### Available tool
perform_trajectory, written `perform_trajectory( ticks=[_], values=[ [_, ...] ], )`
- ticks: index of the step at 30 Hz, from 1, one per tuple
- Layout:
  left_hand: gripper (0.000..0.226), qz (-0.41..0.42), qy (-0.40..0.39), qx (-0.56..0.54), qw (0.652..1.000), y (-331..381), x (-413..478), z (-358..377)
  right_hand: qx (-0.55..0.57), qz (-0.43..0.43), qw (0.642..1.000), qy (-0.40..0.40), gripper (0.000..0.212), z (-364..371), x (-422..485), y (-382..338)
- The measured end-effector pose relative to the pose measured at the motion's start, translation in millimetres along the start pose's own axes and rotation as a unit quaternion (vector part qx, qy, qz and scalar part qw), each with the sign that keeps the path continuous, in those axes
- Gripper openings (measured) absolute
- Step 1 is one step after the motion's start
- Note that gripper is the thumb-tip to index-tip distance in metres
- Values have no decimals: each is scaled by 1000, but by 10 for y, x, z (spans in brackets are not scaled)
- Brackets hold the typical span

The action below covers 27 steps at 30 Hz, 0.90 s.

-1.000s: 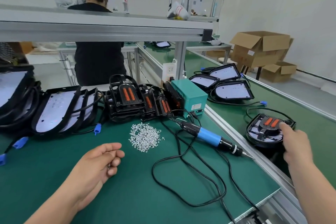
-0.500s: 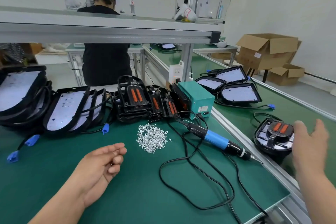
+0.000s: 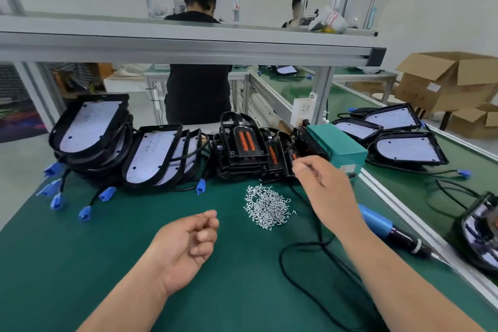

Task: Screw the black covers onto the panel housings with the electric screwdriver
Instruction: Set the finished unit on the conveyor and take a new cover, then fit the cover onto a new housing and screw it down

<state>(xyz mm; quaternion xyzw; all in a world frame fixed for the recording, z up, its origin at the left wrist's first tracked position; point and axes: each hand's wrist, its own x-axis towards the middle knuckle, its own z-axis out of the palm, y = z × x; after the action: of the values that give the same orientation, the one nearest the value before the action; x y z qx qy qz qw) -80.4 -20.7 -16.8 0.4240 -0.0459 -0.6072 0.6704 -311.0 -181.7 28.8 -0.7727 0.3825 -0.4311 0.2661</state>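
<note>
Now our right hand (image 3: 320, 183) is by the black covers (image 3: 242, 148) at the back of the table (image 3: 80, 264), and our left hand (image 3: 188, 240) lies curled in front. We cannot tell if either hand holds anything. The screwdriver (image 3: 376, 221) lies nearby.

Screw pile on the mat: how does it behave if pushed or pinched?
The screw pile is loose small silver pieces, so a push probably scatters it; strays lie at its edge. Each looks tiny, likely fiddly to pinch and apt to roll on the green mat.
</note>
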Motion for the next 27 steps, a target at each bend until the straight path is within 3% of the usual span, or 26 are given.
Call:
perform_trajectory(
  ticks=[4,10,15,21,27],
  values=[
    [24,16,-1,30,999,7,8,-15,-15,-40,998,-56,17,487,275,-200],
    [17,53,8,65,996,19,33,-23,-33,-59,996,-66,21,917,585,-330],
    [14,118,53,48,990,100,44,-47,-31,-112,990,-74,15,1322,646,-580],
    [15,166,89,29,982,191,43,-143,-76,-157,977,-120,24,1781,781,-993],
    [15,194,115,5,974,261,54,-202,-125,-149,966,-172,36,2135,1104,-1204]
  ],
)
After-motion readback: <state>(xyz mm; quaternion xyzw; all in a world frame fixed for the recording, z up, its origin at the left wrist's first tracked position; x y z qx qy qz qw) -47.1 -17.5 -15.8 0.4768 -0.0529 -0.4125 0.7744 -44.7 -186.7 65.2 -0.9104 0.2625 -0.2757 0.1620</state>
